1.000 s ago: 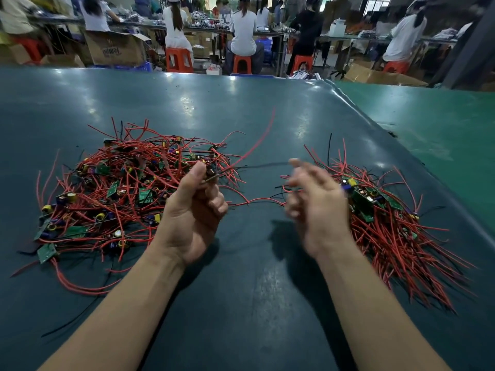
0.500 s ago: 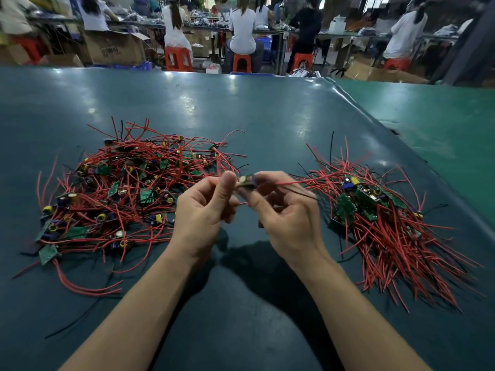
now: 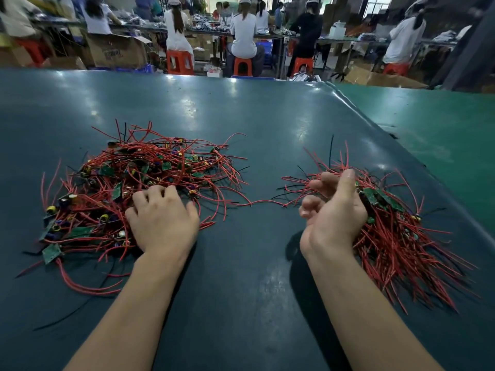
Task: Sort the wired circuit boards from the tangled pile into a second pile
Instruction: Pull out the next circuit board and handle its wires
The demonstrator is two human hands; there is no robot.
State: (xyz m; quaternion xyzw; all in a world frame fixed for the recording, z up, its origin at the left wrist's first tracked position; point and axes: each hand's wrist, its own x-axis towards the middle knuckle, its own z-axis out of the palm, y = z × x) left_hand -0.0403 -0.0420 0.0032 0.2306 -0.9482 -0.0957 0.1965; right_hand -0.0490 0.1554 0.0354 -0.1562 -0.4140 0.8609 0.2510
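Left hand (image 3: 163, 220) lies palm down on the near right side of the tangled pile (image 3: 134, 194), fingers gently spread and bent over the red wires; whether any fingertip has caught a wire cannot be told. Right hand (image 3: 334, 210) is turned on its edge at the left side of the second pile (image 3: 396, 220), thumb raised and fingers loosely curled, with several red wire ends crossing the fingers; a firm pinch on any one wire is not plain.

That tangled pile sits toward the left side of the surface (image 3: 241, 124), a dense knot of thin red leads looping in every direction, mixed with a few black ones. Small green circuit boards show through the knot, some flat and some tilted, carrying yellow-topped round parts and dark blue cylinders. Loose red loops and one long black wire trail from it toward the near edge.

By contrast, the second pile, toward the right edge, looks combed: its red leads fan mostly toward the near right, with green boards gathered at the end beside the right hand. One single red wire (image 3: 257, 202) lies on the surface between the two piles.

Beyond the far edge, seated people (image 3: 243, 33) work at benches, on orange stools (image 3: 179, 61).
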